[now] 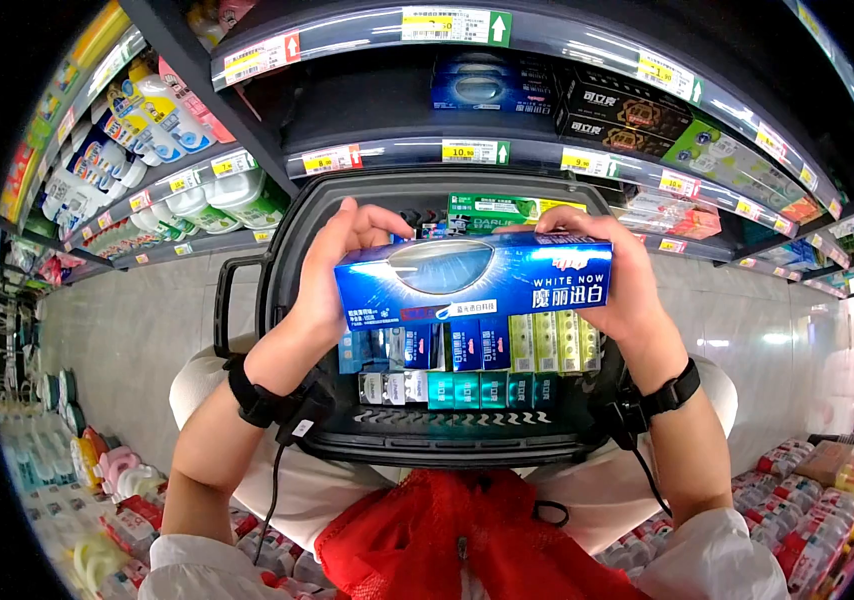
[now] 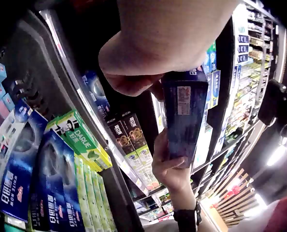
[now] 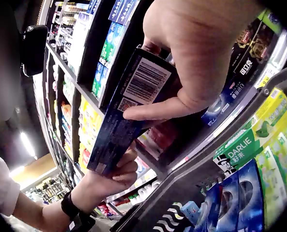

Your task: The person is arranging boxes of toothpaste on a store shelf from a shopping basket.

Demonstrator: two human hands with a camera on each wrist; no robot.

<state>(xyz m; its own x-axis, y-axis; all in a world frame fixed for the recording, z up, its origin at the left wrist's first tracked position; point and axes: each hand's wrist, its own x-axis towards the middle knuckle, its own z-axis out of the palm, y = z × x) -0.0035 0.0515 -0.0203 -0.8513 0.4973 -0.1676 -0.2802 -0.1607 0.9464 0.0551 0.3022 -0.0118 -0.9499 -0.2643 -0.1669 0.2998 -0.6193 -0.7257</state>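
1. Basket (image 1: 467, 440), black, stands between the person's legs; the blue toothpaste box (image 1: 467, 280) is held above it.
2. Left hand (image 1: 332, 245) grips the box's left end over the basket; right hand (image 1: 637, 275) grips the right end.
3. Inside the basket: green Darlie box (image 1: 477, 209), teal boxes (image 1: 467, 391).
4. Beyond the basket: price-labelled shelf (image 1: 397, 155).

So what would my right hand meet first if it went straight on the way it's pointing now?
Holding the blue box, your right hand would probably meet the shelf edge beyond the basket; the hand looks raised above the basket, but depth is unclear.
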